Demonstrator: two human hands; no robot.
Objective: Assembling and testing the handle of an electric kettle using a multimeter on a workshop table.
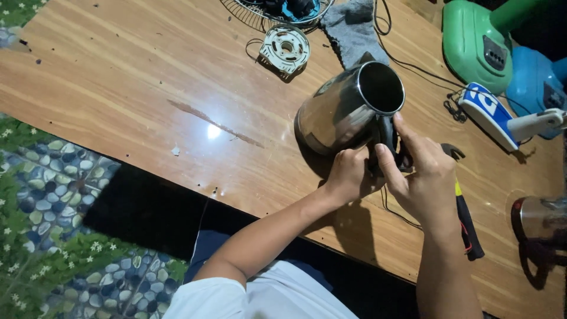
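A shiny steel electric kettle (pixel 345 112) without a lid lies tilted on the wooden table (pixel 136 88), its open mouth facing up and right. My left hand (pixel 348 174) grips the lower part of its black handle (pixel 387 133). My right hand (pixel 422 171) closes around the same handle from the right, thumb pressed along it near the rim. Both forearms reach in from the bottom of the view.
A hammer with a black and yellow grip (pixel 466 215) lies under my right wrist. A round white plastic part (pixel 285 47), a grey cloth (pixel 351 29), black cables (pixel 413 62), a wire fan guard (pixel 277 12), green and blue appliances (pixel 478 41), and another kettle (pixel 540 218) surround it.
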